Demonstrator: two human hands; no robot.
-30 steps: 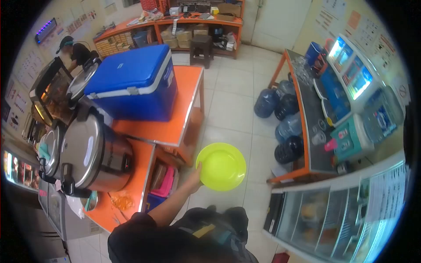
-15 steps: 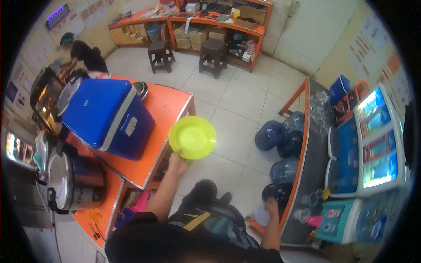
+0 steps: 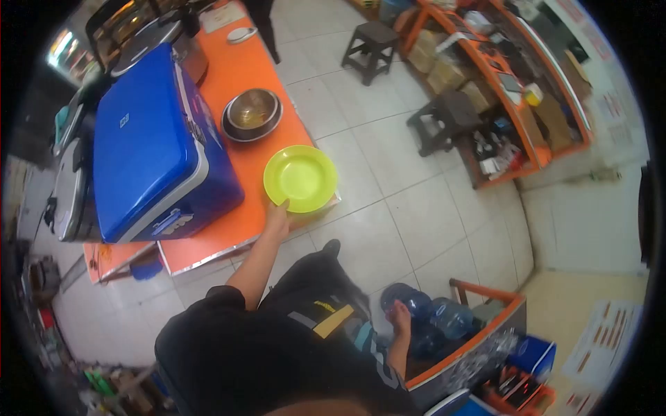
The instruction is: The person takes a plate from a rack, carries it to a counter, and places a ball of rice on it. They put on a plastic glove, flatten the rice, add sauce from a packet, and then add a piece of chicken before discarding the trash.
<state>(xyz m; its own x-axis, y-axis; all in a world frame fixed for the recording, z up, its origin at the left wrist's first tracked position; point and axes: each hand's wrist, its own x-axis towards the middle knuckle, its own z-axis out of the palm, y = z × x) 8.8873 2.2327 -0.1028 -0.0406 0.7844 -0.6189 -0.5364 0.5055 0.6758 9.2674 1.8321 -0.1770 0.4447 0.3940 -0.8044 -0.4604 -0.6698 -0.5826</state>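
Note:
My left hand (image 3: 277,219) grips the near rim of a lime-green plastic plate (image 3: 300,177), thumb on top. The plate is deep, looks bare inside and is held level over the corner of the orange table (image 3: 201,254). Beyond it on that table stand stacked metal bowls (image 3: 251,114), the upper one with a little yellowish stuff in it. My right hand (image 3: 398,316) hangs low at my right side with its fingers curled, in front of large blue water bottles (image 3: 454,317). What those fingers hold, if anything, is too blurred to make out.
A big blue cooler box (image 3: 142,152) fills the left of the table, with a large pot (image 3: 78,191) beside it. Two dark stools (image 3: 371,50) stand on the tiled floor. Orange shelves (image 3: 513,114) are at the back right, and an orange-edged counter (image 3: 479,340) at my right.
My view has turned and I have moved nearer the orange table's far side. The plate has come from above the floor to the table corner, still in my left hand. The metal bowls now show fully.

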